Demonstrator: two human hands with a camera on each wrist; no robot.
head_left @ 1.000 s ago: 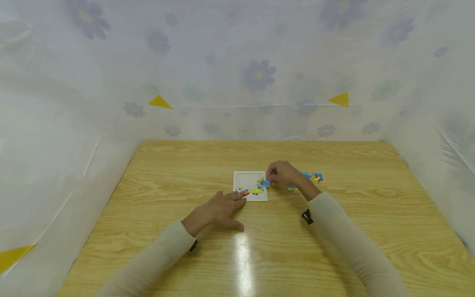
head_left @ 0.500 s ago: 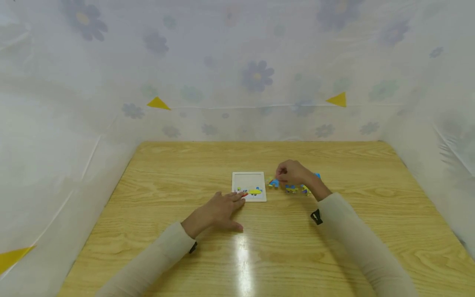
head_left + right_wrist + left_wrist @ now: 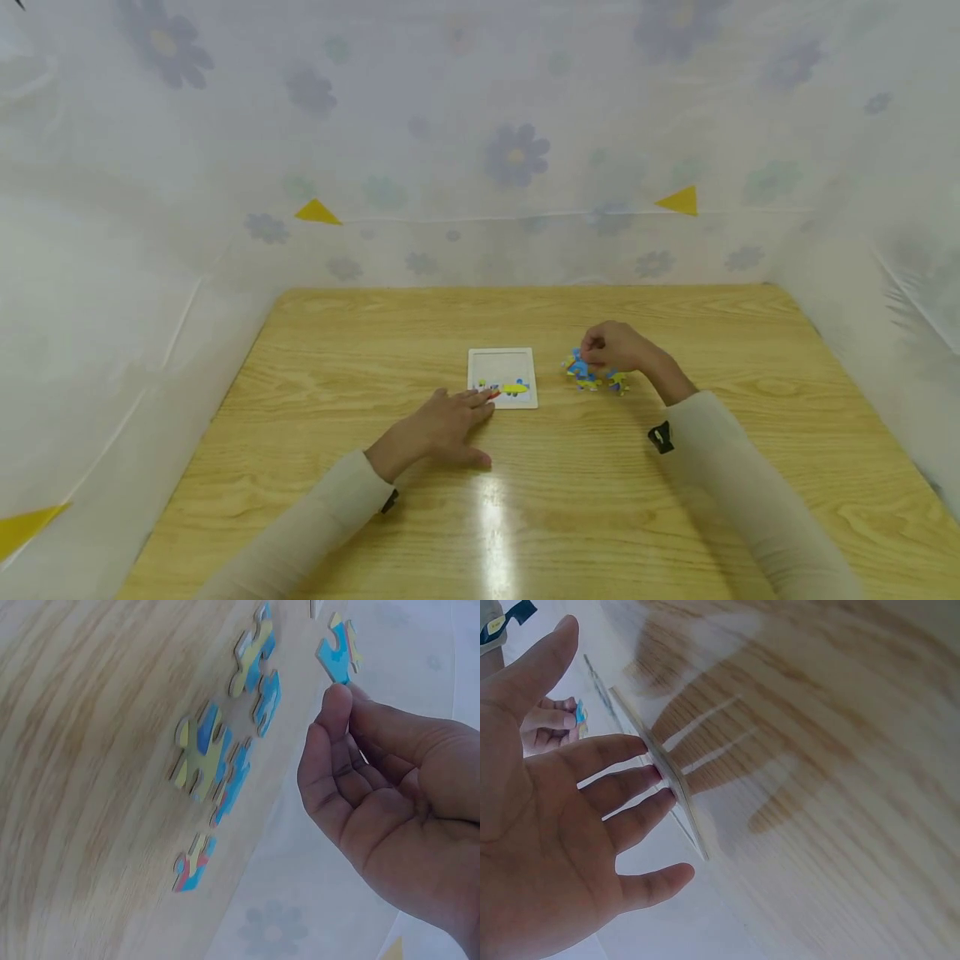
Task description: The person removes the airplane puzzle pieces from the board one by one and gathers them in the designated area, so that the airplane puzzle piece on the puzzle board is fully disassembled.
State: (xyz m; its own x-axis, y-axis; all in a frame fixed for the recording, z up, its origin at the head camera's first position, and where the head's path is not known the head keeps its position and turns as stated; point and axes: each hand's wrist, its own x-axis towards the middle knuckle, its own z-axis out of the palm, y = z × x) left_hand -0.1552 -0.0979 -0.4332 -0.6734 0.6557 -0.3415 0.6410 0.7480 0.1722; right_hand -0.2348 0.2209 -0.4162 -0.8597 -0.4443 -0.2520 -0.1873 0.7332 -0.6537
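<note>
A small white puzzle tray (image 3: 502, 365) lies on the table, with several picture pieces (image 3: 515, 388) set along its near side. My left hand (image 3: 448, 425) rests its straight fingertips on the tray's near left edge; the left wrist view shows those fingers (image 3: 622, 791) spread along the rim. To the right of the tray, my right hand (image 3: 617, 346) pinches a blue and yellow jigsaw piece (image 3: 335, 658) between thumb and index finger, raised above the table. In the right wrist view several loose jigsaw pieces (image 3: 206, 750) lie below and beside that hand.
The wood-grain table (image 3: 375, 350) is bounded by pale flowered sheeting (image 3: 420, 150) at the back and sides. Yellow triangles (image 3: 678, 201) mark the sheeting. Another loose piece (image 3: 618, 382) lies right of the pinched one.
My right hand has carried the pinched jigsaw piece rightward, from the tray's right edge to over the loose pieces. The left hand keeps its place on the tray.
</note>
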